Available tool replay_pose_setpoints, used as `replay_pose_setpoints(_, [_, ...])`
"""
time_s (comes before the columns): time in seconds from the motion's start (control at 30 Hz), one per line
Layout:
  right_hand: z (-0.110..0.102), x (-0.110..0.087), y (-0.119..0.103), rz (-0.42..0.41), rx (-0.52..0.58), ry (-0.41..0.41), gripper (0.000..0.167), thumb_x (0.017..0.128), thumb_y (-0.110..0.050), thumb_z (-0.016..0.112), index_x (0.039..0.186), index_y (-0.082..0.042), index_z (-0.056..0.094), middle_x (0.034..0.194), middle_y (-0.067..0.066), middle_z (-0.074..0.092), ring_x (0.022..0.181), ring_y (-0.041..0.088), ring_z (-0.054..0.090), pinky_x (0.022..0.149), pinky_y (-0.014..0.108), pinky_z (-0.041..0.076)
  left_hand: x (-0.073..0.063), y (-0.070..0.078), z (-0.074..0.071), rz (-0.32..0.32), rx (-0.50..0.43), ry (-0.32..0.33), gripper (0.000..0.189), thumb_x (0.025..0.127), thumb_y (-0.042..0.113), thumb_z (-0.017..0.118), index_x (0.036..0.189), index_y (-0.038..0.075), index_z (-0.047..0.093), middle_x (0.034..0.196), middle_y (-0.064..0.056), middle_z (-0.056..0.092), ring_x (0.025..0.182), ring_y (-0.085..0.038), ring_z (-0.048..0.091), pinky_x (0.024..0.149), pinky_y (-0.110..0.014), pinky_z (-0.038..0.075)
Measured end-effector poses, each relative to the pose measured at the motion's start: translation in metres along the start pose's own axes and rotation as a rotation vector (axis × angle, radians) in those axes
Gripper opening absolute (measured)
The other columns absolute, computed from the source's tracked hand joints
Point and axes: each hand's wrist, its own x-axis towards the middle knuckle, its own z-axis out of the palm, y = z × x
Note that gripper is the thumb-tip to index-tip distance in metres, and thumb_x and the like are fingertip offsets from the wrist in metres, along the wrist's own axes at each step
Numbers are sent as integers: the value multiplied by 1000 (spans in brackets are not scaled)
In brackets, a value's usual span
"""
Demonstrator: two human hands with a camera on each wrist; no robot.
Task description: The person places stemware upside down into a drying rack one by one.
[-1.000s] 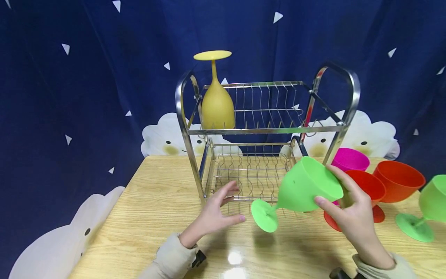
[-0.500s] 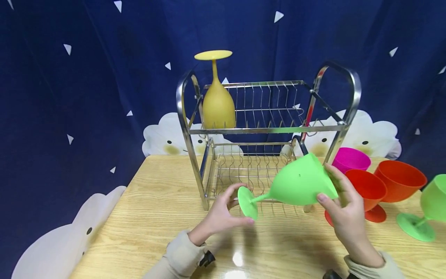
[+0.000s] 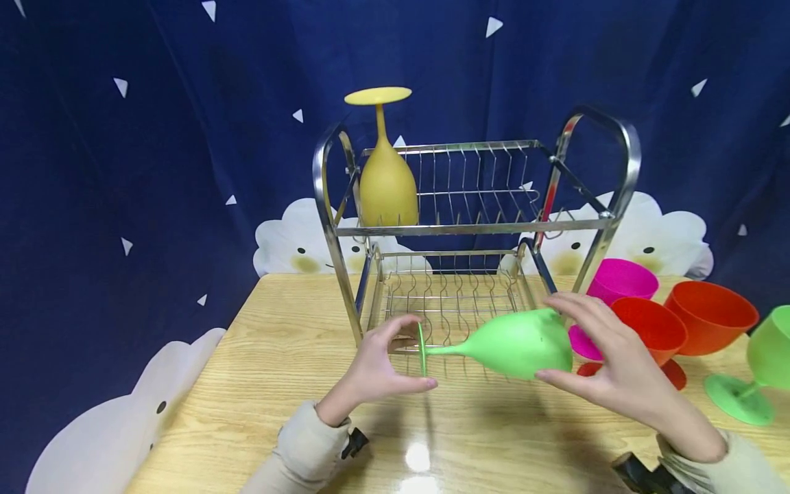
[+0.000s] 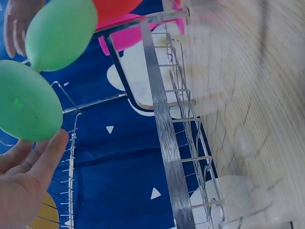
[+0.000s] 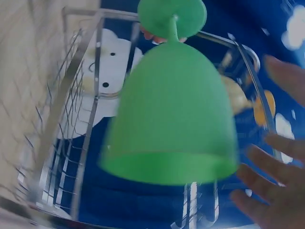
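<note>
A green plastic goblet (image 3: pixel 515 343) lies level in the air in front of the dish rack (image 3: pixel 475 228), bowl to the right and foot to the left. My left hand (image 3: pixel 376 367) holds it by the rim of its round foot, fingers above and thumb below. In the left wrist view, the fingertips (image 4: pixel 57 140) meet the edge of the green foot (image 4: pixel 28 102). My right hand (image 3: pixel 623 363) is at the bowl's open end, fingers spread. The right wrist view shows these fingers (image 5: pixel 267 164) beside the bowl's mouth, not wrapped round it.
An upside-down yellow goblet (image 3: pixel 387 189) stands at the left of the rack's upper tier. Right of the rack are a magenta goblet (image 3: pixel 626 280), two red goblets (image 3: pixel 710 319) and another green goblet (image 3: pixel 774 350). A dark blue curtain (image 3: pixel 185 137) hangs behind the wooden table (image 3: pixel 259 391).
The green goblet has swung from tilted to level and its foot has come into my left hand. My right hand has loosened from the bowl and spread its fingers.
</note>
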Motion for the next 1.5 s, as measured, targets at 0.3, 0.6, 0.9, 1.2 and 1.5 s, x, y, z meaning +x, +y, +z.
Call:
replay_pose_setpoints(0.3, [33,23,-3,-224,-342,-335,83,48,-46,84,117,-8,57,114,10,57,105,33,50,86,54,43,2,2,4,-17,98,-26,81,55,21,87,123,1,47,111,-7,56,96,-18,57,84,-26,50])
replay_pose_setpoints(0.6, [40,15,1,-190,-341,-331,73,47,-31,86,112,-9,60,107,9,61,97,31,53,77,50,49,1,6,2,-30,256,-47,89,53,34,86,128,7,46,121,-3,54,109,-17,50,94,-38,43])
replay_pose_setpoints(0.9, [30,8,3,-187,-311,-252,74,46,-31,85,111,-7,60,106,8,60,96,29,54,74,47,50,-6,-6,-21,99,30,159,59,63,3,81,114,-5,53,109,-15,57,100,-26,56,83,-32,51])
replay_pose_setpoints(1.2, [16,5,2,-171,-235,-206,79,45,-31,87,116,-9,58,112,7,58,99,27,53,71,47,51,-7,-22,-53,229,151,645,31,71,-19,64,100,-16,54,93,-26,57,84,-35,58,72,-30,54])
replay_pose_setpoints(1.5, [7,12,-6,-127,-79,-201,79,50,-29,87,120,-13,55,116,6,57,104,28,51,67,49,52,4,-39,-54,84,-49,524,30,84,-9,57,113,-15,52,101,-31,60,92,-40,59,81,-23,51])
